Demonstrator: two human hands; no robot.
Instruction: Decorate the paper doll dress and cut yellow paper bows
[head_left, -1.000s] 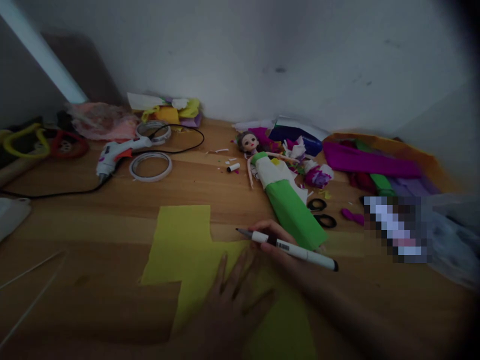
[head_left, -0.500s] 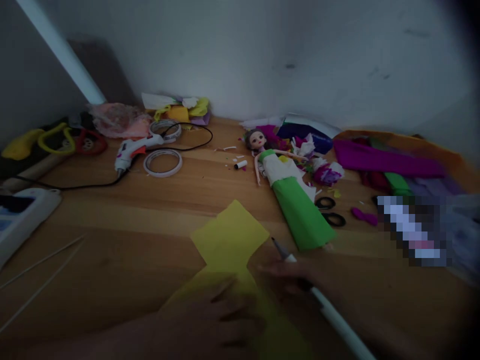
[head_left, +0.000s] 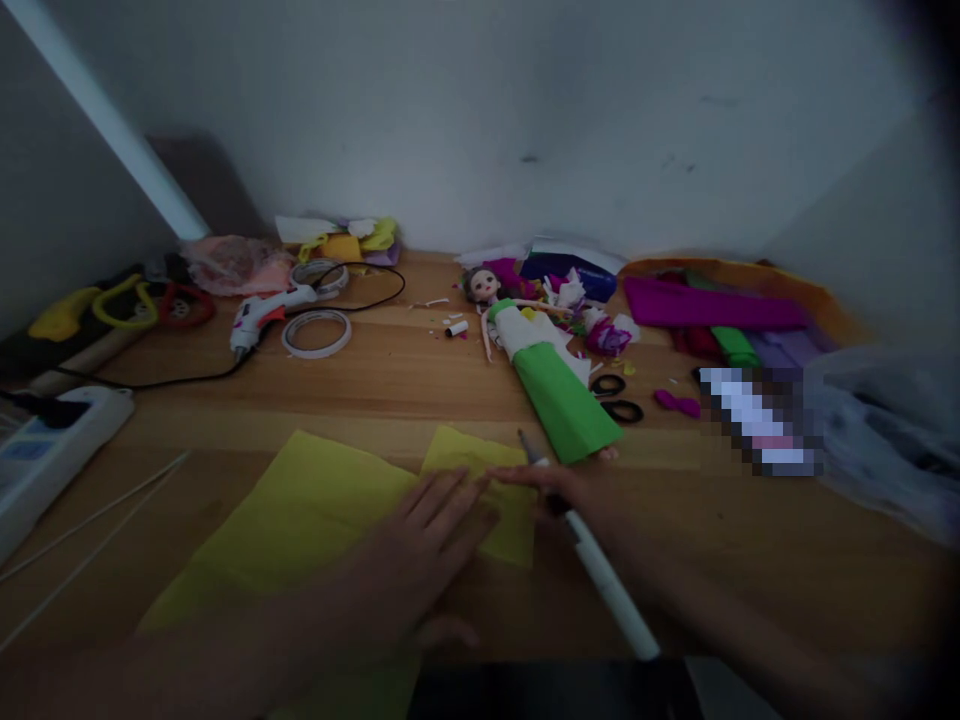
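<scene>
Head view, left hand: my left hand lies flat, fingers spread wide, palm down on the sheet of yellow crepe paper. It grips nothing, only presses the sheet to the wood.
Head view, right hand: my right hand is curled around the white marker pen with a dark tip, fingers closed on its barrel near the front end. The tip points up and away from me, just past the paper's far right corner.
Yellow paper: it lies flat on the light wooden table, right in front of me, spreading from under my left palm out to the left; a smaller flap of it sits between my two hands.
Doll: a small doll in a white and green paper dress lies on its back beyond my right hand, head toward the wall, its skirt hem near the pen tip but not touching it.
Scissors: black-handled scissors sit just right of the doll's skirt.
Glue gun: a white hot glue gun with a black cord rests far left, and a roll of clear tape is beside it.
Right side: purple and green crepe rolls are piled against the wall.
Left edge: a white power strip and thin wooden sticks lie there.
</scene>
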